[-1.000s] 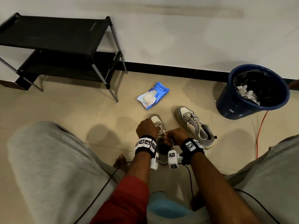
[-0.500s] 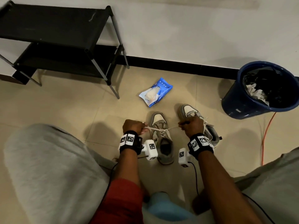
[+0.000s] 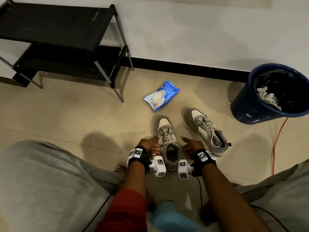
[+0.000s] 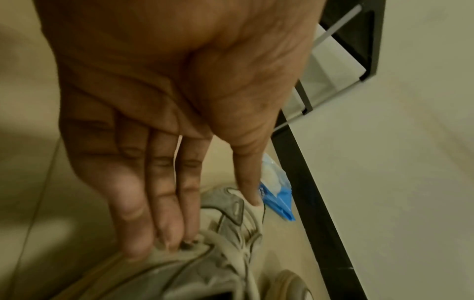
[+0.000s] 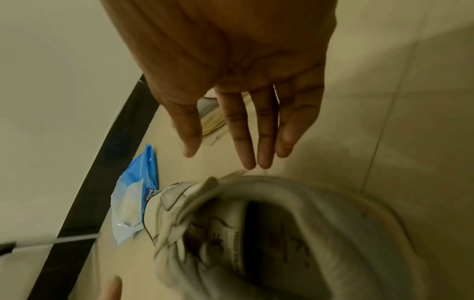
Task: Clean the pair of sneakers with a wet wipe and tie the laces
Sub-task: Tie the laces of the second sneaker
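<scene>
1. Progress, as a judgement: the near sneaker (image 3: 167, 141) lies between the two hands with its laces (image 3: 167, 142) crossed and drawn over the tongue. Whether a finished bow sits there, I cannot tell. The far sneaker (image 3: 207, 131), at about 2 o'clock from the near one, shows laces lying loose and sprawled, so it looks untied.
2. Wiping looks done or nearly so: crumpled white wipes (image 3: 267, 97) lie in the blue bin (image 3: 247, 108) at 2 o'clock, and neither hand holds a wipe.
3. The left hand (image 3: 148, 144) has straight fingers (image 4: 164, 213) pressed together, their tips touching the collar edge of the near sneaker; the thumb is spread apart and rests near the toe panel.
4. The right hand (image 3: 192, 145) hovers with fingers (image 5: 246, 130) straight and slightly fanned, just above the collar and gripping nothing.
5. Materials: both sneakers have grey suede-like overlays on off-white panels, padded collars, flat cotton-looking laces and pale rubber soles.
6. The wet-wipe pack (image 3: 161, 95), a soft crinkled blue pouch, lies at 12 o'clock on glossy beige tiles (image 3: 75, 114); a black rack (image 3: 55, 30) stands at 10 o'clock.
</scene>
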Demonstrator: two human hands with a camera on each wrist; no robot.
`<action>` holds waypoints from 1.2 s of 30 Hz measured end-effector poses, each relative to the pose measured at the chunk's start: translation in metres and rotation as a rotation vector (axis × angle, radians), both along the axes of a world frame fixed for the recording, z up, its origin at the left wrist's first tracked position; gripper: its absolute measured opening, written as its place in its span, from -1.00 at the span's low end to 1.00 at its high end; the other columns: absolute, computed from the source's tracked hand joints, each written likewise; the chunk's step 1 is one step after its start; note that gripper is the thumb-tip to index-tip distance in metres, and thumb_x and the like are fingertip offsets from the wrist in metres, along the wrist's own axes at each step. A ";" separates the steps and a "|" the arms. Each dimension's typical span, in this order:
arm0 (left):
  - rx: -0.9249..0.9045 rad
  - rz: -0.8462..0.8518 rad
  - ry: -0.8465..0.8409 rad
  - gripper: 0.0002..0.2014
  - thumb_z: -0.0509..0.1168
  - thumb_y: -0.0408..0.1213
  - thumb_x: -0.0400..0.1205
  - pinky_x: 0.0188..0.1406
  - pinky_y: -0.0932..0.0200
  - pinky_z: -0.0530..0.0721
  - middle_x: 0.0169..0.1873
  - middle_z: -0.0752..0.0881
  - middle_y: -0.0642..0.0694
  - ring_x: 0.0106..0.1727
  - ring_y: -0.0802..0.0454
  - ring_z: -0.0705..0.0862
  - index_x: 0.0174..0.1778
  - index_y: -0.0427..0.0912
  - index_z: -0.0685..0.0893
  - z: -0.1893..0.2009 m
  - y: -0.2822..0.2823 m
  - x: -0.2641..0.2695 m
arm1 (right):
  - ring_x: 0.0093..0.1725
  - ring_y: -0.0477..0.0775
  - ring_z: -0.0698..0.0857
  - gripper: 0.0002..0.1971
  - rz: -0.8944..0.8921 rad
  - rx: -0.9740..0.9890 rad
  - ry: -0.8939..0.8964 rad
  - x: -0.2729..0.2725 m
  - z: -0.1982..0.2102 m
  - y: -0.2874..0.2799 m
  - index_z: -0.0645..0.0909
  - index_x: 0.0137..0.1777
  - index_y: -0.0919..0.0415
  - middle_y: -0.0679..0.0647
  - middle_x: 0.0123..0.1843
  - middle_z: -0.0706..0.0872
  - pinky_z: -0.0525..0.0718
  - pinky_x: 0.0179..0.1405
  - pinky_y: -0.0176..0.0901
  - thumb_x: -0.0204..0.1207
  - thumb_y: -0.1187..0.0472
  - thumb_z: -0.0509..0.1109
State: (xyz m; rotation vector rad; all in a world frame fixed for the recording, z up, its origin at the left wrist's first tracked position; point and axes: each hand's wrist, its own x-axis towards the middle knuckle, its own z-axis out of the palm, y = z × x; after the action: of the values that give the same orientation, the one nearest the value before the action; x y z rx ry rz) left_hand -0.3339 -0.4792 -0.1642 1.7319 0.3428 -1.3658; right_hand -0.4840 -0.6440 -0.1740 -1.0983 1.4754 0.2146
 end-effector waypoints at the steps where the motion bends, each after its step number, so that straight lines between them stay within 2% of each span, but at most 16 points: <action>1: -0.018 -0.025 0.022 -0.39 0.56 0.18 0.42 0.05 -0.01 0.79 -0.17 0.85 -0.27 -0.19 -0.16 0.83 -0.07 -0.40 0.78 0.001 -0.005 -0.004 | -0.34 0.21 0.73 -0.39 -0.001 0.025 -0.022 0.004 0.000 0.003 0.73 -0.17 0.45 0.32 -0.23 0.81 0.68 -0.35 -0.10 0.22 -0.20 0.62; 2: -0.031 -0.018 0.035 -0.42 0.59 0.15 0.39 0.04 0.00 0.81 -0.18 0.84 -0.24 -0.21 -0.14 0.83 -0.08 -0.39 0.77 0.000 -0.010 -0.008 | -0.32 0.21 0.74 -0.38 -0.002 0.017 -0.038 0.008 -0.004 0.004 0.73 -0.18 0.43 0.29 -0.24 0.81 0.69 -0.37 -0.11 0.15 -0.21 0.66; 5: 0.004 0.035 -0.007 -0.69 0.63 -0.14 0.42 -0.45 0.24 0.67 -0.39 0.76 -0.14 -0.45 0.01 0.68 -0.27 -0.31 0.73 -0.004 -0.018 -0.017 | -0.36 0.18 0.76 -0.39 0.071 -0.081 -0.022 0.022 -0.008 0.005 0.75 -0.32 0.38 0.20 -0.37 0.80 0.76 -0.31 -0.01 -0.08 -0.19 0.76; 7: 0.021 0.045 -0.046 -0.77 0.63 -0.23 0.44 -0.60 0.34 0.53 -0.51 0.75 -0.07 -0.54 0.10 0.64 -0.34 -0.27 0.74 -0.004 -0.020 -0.018 | -0.38 0.14 0.71 -0.51 0.120 -0.116 -0.022 0.026 -0.013 0.002 0.71 -0.40 0.31 0.16 -0.38 0.78 0.70 -0.31 -0.06 -0.02 -0.11 0.76; 9: 0.003 0.100 -0.057 -0.87 0.58 -0.31 0.48 -0.66 0.38 0.47 -0.45 0.77 -0.09 -0.54 0.13 0.63 -0.29 -0.28 0.79 -0.009 -0.022 -0.014 | -0.28 0.10 0.72 -0.73 0.096 -0.093 -0.070 0.026 -0.014 -0.001 0.68 -0.31 0.19 0.16 -0.21 0.78 0.71 -0.28 -0.14 0.20 0.06 0.68; 13: -0.080 0.177 -0.068 -0.84 0.38 -0.41 0.60 -0.57 0.31 0.65 -0.32 0.79 -0.13 -0.42 0.09 0.72 0.05 -0.38 0.77 -0.012 -0.026 -0.010 | -0.14 0.13 0.74 -0.94 0.007 -0.065 -0.185 0.031 -0.011 -0.004 0.66 -0.19 0.18 0.15 -0.15 0.74 0.72 -0.25 -0.12 0.42 0.29 0.49; 17: -0.205 0.314 -0.039 -0.93 0.36 -0.53 0.63 -0.36 0.23 0.77 -0.40 0.83 -0.08 -0.45 0.10 0.78 -0.13 -0.32 0.71 -0.008 -0.024 -0.016 | -0.25 0.08 0.70 -0.94 -0.198 -0.035 -0.383 0.037 -0.007 0.003 0.69 -0.18 0.23 0.19 -0.15 0.78 0.58 -0.32 -0.17 0.52 0.29 0.43; 20: -0.294 0.494 0.012 -0.93 0.42 -0.41 0.63 -0.25 0.16 0.83 -0.14 0.85 -0.17 -0.28 0.03 0.83 -0.01 -0.33 0.75 -0.011 -0.017 -0.014 | -0.35 0.01 0.62 -0.90 -0.324 0.102 -0.484 0.034 -0.005 0.003 0.62 -0.16 0.23 0.16 -0.20 0.80 0.53 -0.35 -0.19 0.59 0.33 0.35; 22: -0.293 0.599 0.131 -0.86 0.37 -0.38 0.67 -0.34 0.20 0.81 -0.14 0.85 -0.21 -0.27 0.01 0.84 0.06 -0.38 0.72 -0.020 -0.009 -0.010 | -0.45 -0.01 0.55 -0.87 -0.463 0.166 -0.479 0.025 -0.013 0.003 0.61 -0.18 0.29 0.16 -0.32 0.77 0.47 -0.42 -0.20 0.60 0.37 0.31; 25: -0.290 0.617 0.232 -0.88 0.24 -0.40 0.74 -0.44 0.26 0.76 -0.35 0.84 -0.17 -0.38 0.04 0.83 -0.02 -0.37 0.64 -0.030 0.003 -0.014 | -0.48 -0.02 0.48 -0.88 -0.561 0.220 -0.427 0.008 -0.028 0.011 0.67 -0.14 0.38 0.15 -0.37 0.69 0.45 -0.48 -0.22 0.58 0.39 0.32; 27: -0.353 0.680 0.217 -0.86 0.28 -0.39 0.72 -0.34 0.20 0.80 -0.20 0.85 -0.21 -0.23 0.00 0.85 0.08 -0.39 0.67 -0.032 0.003 -0.017 | -0.47 -0.02 0.47 -0.88 -0.552 0.194 -0.479 0.009 -0.030 0.013 0.67 -0.12 0.34 0.11 -0.39 0.68 0.44 -0.48 -0.22 0.59 0.36 0.32; 29: -0.463 0.694 0.184 -0.73 0.31 -0.28 0.71 -0.09 0.08 0.80 0.06 0.82 -0.23 0.04 -0.06 0.82 0.26 -0.35 0.67 -0.027 -0.001 -0.012 | -0.49 -0.03 0.44 -0.88 -0.479 0.152 -0.563 0.015 -0.019 0.008 0.68 -0.07 0.32 0.09 -0.37 0.62 0.41 -0.50 -0.25 0.60 0.31 0.31; 30: -0.506 0.671 0.164 -0.69 0.33 -0.21 0.70 0.01 0.05 0.77 0.07 0.81 -0.20 0.10 -0.06 0.80 0.28 -0.30 0.69 -0.020 -0.003 -0.009 | -0.51 -0.05 0.42 -0.87 -0.404 0.141 -0.596 0.016 -0.012 0.004 0.69 -0.02 0.31 0.08 -0.37 0.58 0.38 -0.52 -0.28 0.60 0.29 0.32; 32: -0.494 0.569 0.044 -0.69 0.40 -0.15 0.65 -0.08 0.13 0.70 -0.16 0.83 -0.08 -0.09 0.00 0.80 0.24 -0.23 0.76 -0.003 -0.007 0.001 | -0.53 -0.06 0.35 -0.83 -0.205 0.088 -0.602 0.021 0.003 -0.003 0.72 0.03 0.30 0.06 -0.40 0.51 0.29 -0.54 -0.30 0.58 0.26 0.34; 34: -0.356 0.306 -0.230 -0.74 0.45 -0.23 0.61 -0.40 0.25 0.52 -0.47 0.71 -0.03 -0.43 0.08 0.62 0.16 -0.26 0.81 0.007 -0.015 0.012 | -0.55 -0.04 0.33 -0.85 0.071 -0.036 -0.520 0.027 0.019 -0.011 0.78 -0.07 0.26 0.06 -0.46 0.50 0.25 -0.53 -0.27 0.53 0.21 0.41; 36: -0.188 -0.150 -0.577 -0.80 0.50 -0.16 0.56 -0.36 0.21 0.57 -0.50 0.73 -0.04 -0.45 0.07 0.64 0.01 -0.19 0.88 0.008 -0.023 0.016 | -0.55 -0.04 0.46 -0.88 0.495 -0.249 -0.371 0.032 0.035 -0.016 0.82 -0.17 0.20 0.02 -0.51 0.58 0.38 -0.51 -0.27 0.45 0.17 0.51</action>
State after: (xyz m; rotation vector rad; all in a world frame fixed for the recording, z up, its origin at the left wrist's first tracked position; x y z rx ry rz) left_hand -0.3178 -0.5023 -0.1557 1.9241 -0.2328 -0.9030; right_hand -0.4520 -0.6603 -0.1389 -1.6037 0.8995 0.1608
